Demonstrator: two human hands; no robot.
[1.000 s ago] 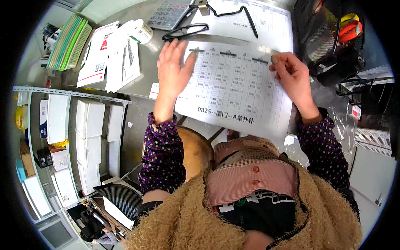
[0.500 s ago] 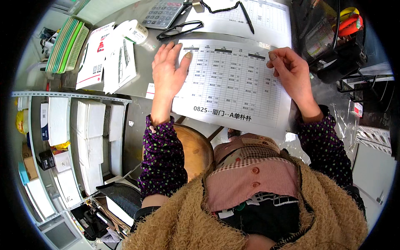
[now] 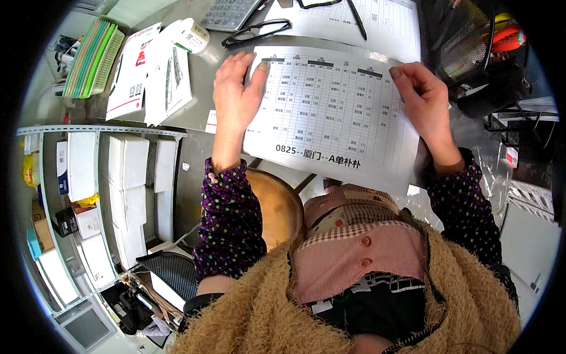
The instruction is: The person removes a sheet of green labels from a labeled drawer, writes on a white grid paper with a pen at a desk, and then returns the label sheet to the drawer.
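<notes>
A white sheet with a printed table (image 3: 330,112) lies in front of me, its lower edge reaching past the desk edge. Beside its upper left corner my left hand (image 3: 237,97) rests with long, outstretched fingers; the thumb stands apart from them on the sheet's edge. On the opposite side, my right hand (image 3: 423,97) has its thumb on the upper right corner and its fingers bent, pinching the paper; some fingertips are hidden. Beyond the sheet lie black-framed glasses (image 3: 257,33) and a second printed sheet (image 3: 383,35).
At the back is a grey calculator (image 3: 227,13). Leaflets (image 3: 168,88), a white paper roll (image 3: 191,35) and green baskets (image 3: 97,62) stand to the left. Black mesh holders (image 3: 460,35) occupy the right. Below are a wooden stool (image 3: 274,206) and shelves with white boxes (image 3: 127,165).
My right hand has shifted slightly right, and its thumb now sits on the sheet's corner. The sheet has moved a little right with it. The left hand stays nearly in place.
</notes>
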